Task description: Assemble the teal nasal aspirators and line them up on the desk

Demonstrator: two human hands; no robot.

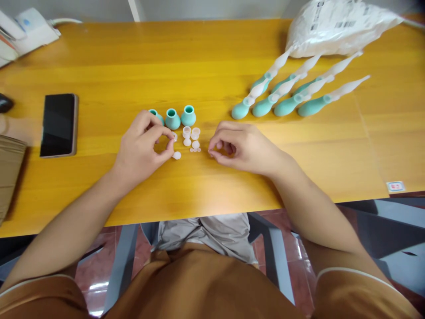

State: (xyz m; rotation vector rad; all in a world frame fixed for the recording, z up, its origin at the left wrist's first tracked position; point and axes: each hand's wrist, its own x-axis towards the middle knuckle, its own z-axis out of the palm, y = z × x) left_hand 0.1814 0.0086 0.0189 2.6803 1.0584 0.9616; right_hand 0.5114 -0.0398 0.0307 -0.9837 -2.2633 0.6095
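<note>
My left hand (142, 141) is closed in a pinch, its fingertips at a small translucent plastic piece (175, 136) that they partly cover. Just below those fingertips lies a white disc (177, 155). Facing it, my right hand (239, 146) also pinches thumb and forefinger together; whatever is between the tips is too small to make out. Between the hands are two short clear cups (191, 132), two white round pieces (191, 143) and three tiny white discs (195, 150). Behind them stand three open-necked green rubber bulbs (172, 118), the leftmost partly hidden by my left hand.
Several green bulbs with long white nozzles (285, 104) lie in rows at the right. Behind them sits a white plastic bag (338, 31). A phone (59, 125) and a cardboard box (10, 168) are on the left. The wooden table's front edge (199, 216) is close to my lap.
</note>
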